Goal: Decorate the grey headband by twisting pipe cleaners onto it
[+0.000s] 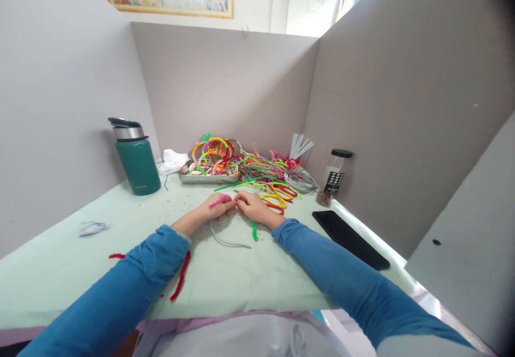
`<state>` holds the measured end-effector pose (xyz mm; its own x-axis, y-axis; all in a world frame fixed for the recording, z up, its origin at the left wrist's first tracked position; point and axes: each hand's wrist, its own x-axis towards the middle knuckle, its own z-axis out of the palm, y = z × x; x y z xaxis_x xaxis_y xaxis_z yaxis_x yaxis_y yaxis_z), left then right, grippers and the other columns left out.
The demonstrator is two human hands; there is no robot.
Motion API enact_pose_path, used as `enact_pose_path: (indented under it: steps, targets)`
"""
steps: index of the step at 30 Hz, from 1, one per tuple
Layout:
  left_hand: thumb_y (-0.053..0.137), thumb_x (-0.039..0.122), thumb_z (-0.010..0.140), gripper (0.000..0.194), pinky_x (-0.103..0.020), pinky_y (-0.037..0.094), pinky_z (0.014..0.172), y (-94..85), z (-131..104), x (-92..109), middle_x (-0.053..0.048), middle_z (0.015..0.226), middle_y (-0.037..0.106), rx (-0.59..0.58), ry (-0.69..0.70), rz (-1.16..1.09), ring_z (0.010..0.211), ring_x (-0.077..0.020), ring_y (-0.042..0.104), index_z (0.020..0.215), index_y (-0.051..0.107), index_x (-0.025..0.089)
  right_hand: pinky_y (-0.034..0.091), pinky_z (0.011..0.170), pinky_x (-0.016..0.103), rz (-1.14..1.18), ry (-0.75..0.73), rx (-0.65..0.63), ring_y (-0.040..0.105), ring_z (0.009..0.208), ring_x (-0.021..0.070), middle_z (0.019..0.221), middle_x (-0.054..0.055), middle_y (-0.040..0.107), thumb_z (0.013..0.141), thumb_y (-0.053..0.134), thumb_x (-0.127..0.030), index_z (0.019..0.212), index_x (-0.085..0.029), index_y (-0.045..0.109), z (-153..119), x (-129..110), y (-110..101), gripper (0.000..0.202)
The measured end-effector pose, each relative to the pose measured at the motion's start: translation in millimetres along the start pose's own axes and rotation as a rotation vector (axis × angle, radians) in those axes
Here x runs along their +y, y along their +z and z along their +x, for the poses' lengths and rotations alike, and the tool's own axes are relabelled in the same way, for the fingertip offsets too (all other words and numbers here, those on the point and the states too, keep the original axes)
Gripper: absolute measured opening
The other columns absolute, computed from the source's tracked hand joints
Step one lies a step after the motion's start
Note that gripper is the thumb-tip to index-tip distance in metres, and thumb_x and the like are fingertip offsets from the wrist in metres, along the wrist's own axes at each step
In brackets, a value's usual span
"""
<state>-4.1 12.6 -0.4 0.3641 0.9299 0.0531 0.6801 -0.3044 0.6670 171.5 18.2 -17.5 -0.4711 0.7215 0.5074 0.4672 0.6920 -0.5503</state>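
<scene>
My left hand [219, 206] is closed in a pinch, with a pink fuzzy strip [221, 201] lying across its fingers. My right hand [251, 205] meets it fingertip to fingertip, also closed; what its fingers hold is too small to make out. A thin grey wire [229, 243] curves out on the cloth below both hands. Under my right wrist a green fuzzy piece [255, 232] sticks out. Beside my left sleeve lies a dark red fuzzy strip [182, 276]. Yellow loops [277, 198] rest just beyond my right hand.
A metal tray [209, 179] of colourful pieces stands at the back, beside piled fuzzy stems [261, 168] and coiled wire [301, 182]. A green bottle [139, 166] is at left; a jar [333, 180] and black phone [350, 239] at right. Grey partitions [225, 78] surround the table.
</scene>
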Motion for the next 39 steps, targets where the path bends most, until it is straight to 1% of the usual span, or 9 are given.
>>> enact_pose_path:
  steps: [6, 15, 23, 28, 39]
  targets:
    - [0.043, 0.05, 0.076, 0.04, -0.022, 0.035, 0.039, 1.7, 1.2, -0.5, -0.002, 0.064, 0.062, 0.021, -0.008, -0.002, 0.038, -0.0093, 0.046, 0.078, 0.061, 0.014, 0.035, 0.061, 0.022, -0.001, 0.006, 0.007, 0.049, 0.062, 0.0116, 0.067, -0.001, 0.059, 0.081, 0.044, -0.015, 0.082, -0.018, 0.059, 0.5, 0.2, 0.2, 0.016]
    - [0.044, 0.053, 0.075, 0.043, -0.021, 0.036, 0.039, 1.5, -0.5, 2.0, -0.002, 0.064, 0.061, 0.037, -0.026, -0.026, 0.038, -0.0088, 0.046, 0.079, 0.062, 0.014, 0.035, 0.062, 0.022, 0.003, 0.024, -0.006, 0.05, 0.064, 0.0118, 0.068, -0.001, 0.059, 0.081, 0.044, -0.015, 0.083, -0.018, 0.059, 0.5, -1.1, -0.4, 0.015]
    - [0.042, 0.048, 0.076, 0.039, -0.021, 0.035, 0.038, 1.5, 0.0, 2.9, -0.002, 0.065, 0.062, 0.034, -0.03, 0.019, 0.037, -0.009, 0.046, 0.081, 0.062, 0.014, 0.035, 0.063, 0.023, -0.008, 0.018, -0.006, 0.05, 0.064, 0.0119, 0.069, 0.0, 0.06, 0.08, 0.044, -0.014, 0.084, -0.018, 0.06, 0.9, 1.4, 1.1, 0.017]
    - [0.041, 0.046, 0.076, 0.037, -0.021, 0.035, 0.039, 1.1, -1.1, 4.5, -0.002, 0.066, 0.063, 0.029, -0.034, 0.046, 0.038, -0.0094, 0.047, 0.078, 0.061, 0.015, 0.035, 0.062, 0.022, -0.013, 0.02, -0.001, 0.051, 0.063, 0.0116, 0.068, 0.0, 0.06, 0.08, 0.044, -0.014, 0.082, -0.018, 0.059, 1.1, 1.7, 1.3, 0.016]
    - [0.04, 0.045, 0.076, 0.035, -0.021, 0.035, 0.039, 0.4, -2.5, 7.8, -0.002, 0.065, 0.062, 0.022, -0.039, 0.068, 0.038, -0.0091, 0.047, 0.075, 0.059, 0.015, 0.036, 0.062, 0.022, -0.037, 0.03, -0.012, 0.051, 0.062, 0.0116, 0.068, 0.0, 0.06, 0.079, 0.044, -0.014, 0.083, -0.018, 0.059, 0.9, -0.7, 0.6, 0.016]
